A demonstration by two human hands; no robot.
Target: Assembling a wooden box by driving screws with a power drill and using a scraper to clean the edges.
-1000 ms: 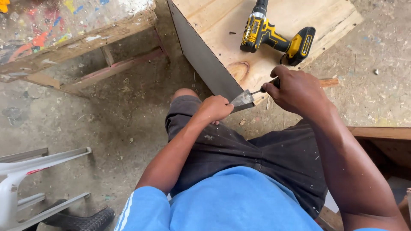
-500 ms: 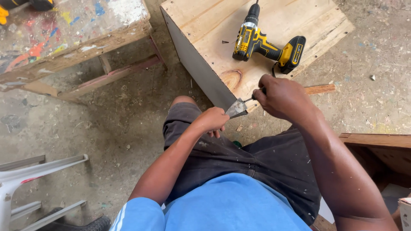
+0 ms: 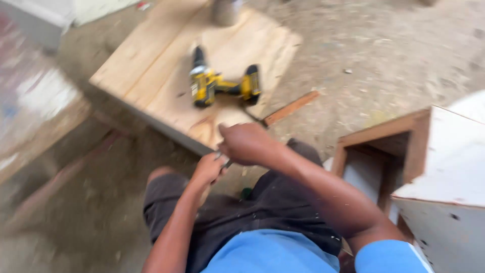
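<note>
**Both hands closed together at the near edge of the plywood panel**

A small metal tool (image 3: 226, 163) shows only as a thin grey sliver between the two hands, just at the near edge of the plywood panel (image 3: 151, 76); motion blur hides its shape. The left hand (image 3: 208, 169) is curled shut just below that edge, its fingers wrapped around the lower end of the tool. The right hand (image 3: 246, 143) is clenched in a fist right beside and slightly above it, knuckles up, gripping the tool's other end over the corner of the panel. The two hands are nearly touching.

Further up the panel, well clear of the hands, a yellow and black cordless drill (image 3: 222, 86) lies on its side. A narrow wooden strip (image 3: 291, 107) lies on the dusty floor just beyond the right hand, angled away from the panel's corner. To the right stands an open wooden box frame (image 3: 384, 136) beside a white painted board (image 3: 449, 167). The person sits low, in dark shorts (image 3: 262, 212) and a blue shirt (image 3: 273, 253).
</note>
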